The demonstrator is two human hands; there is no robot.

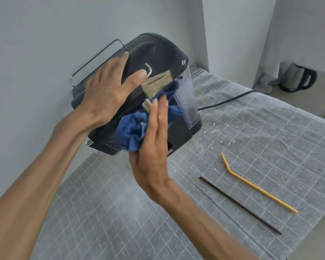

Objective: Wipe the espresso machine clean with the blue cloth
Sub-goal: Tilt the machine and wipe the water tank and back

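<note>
A: Where is the espresso machine (154, 59)?

B: At the far left of the grey checked mat (270, 147), close to the wall (26, 53), tipped over to the right. Its clear water tank (188, 98) faces right, and a black cord (225, 102) runs away from it.

A: And the 2 hands?

B: The left hand (105, 91) lies open and flat on the machine's dark top, fingers spread, next to the wire rail (96, 59). The right hand (154, 143) is open too, fingers straight and together, pressing the blue cloth (133, 128) against the machine's side. The cloth is bunched between palm and casing.

A: Anything else near it?

B: A tan patch (156, 85) shows just above the cloth; I cannot tell what it is. To the right on the mat lie 2 straws, well apart from the machine: a yellow bent one (255, 186) and a dark straight one (240, 205). A kettle (298, 77) stands far right.
</note>
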